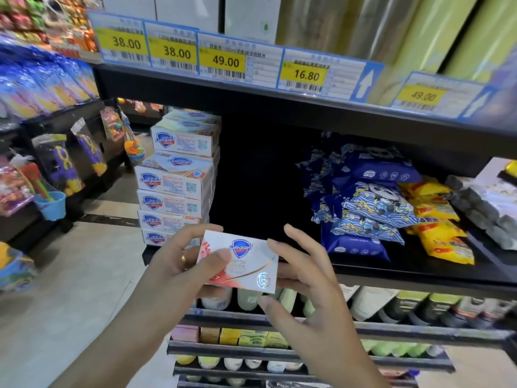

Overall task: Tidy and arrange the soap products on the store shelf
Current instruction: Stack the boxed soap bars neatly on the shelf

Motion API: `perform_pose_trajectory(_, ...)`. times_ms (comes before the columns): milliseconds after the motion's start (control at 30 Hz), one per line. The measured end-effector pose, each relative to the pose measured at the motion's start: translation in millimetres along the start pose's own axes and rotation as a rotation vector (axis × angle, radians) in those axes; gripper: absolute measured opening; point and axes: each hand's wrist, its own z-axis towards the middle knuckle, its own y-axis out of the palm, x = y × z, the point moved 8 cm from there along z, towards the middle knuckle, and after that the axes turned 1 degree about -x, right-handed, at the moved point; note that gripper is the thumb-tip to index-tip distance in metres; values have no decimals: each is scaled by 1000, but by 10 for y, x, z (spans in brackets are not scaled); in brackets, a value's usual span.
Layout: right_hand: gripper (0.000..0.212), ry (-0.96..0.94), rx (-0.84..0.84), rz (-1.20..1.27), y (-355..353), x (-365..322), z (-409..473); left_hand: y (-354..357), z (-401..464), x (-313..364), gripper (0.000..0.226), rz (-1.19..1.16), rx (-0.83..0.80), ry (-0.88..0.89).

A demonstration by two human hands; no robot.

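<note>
A white and red Safeguard soap box (246,264) is held in front of the black shelf (391,271), face up. My left hand (179,261) grips its left end, thumb on top. My right hand (305,278) holds its right end with fingers curled round the edge. A stack of several Safeguard soap boxes (179,177) stands at the shelf's left end, just behind my left hand. The shelf space between the stack and the packs on the right is dark and bare.
Blue patterned packs (361,208), yellow packs (439,225) and grey wrapped items (486,211) lie on the shelf's right half. Price tags (223,58) line the shelf above. Bottles (372,302) and small boxes (237,336) fill lower shelves. A toy rack (56,169) stands left across the aisle.
</note>
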Motion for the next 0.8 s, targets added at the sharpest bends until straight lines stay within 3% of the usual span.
perform_pose_trajectory(100, 62, 4, -59, 64, 69, -23, 41, 11, -25, -18, 46, 18, -20, -23)
perform_pose_trajectory(233, 41, 75, -54, 249, 114, 15, 107, 6, -35, -25, 40, 17, -11, -68)
perform_pose_trajectory(467, 38, 240, -33, 513, 98, 78, 147, -44, 73, -5, 16, 25, -18, -143)
perform_pose_trajectory(567, 38, 302, -34, 546, 87, 69, 157, -125, 37, 63, 47, 68, -79, 5)
perform_pose_trajectory(667, 39, 361, -7, 567, 82, 97, 163, -61, -101, 162, 65, 187, -235, 142)
perform_pose_trajectory(800, 41, 459, -6, 579, 97, 135, 146, -36, -142, 185, 79, 351, -227, 204)
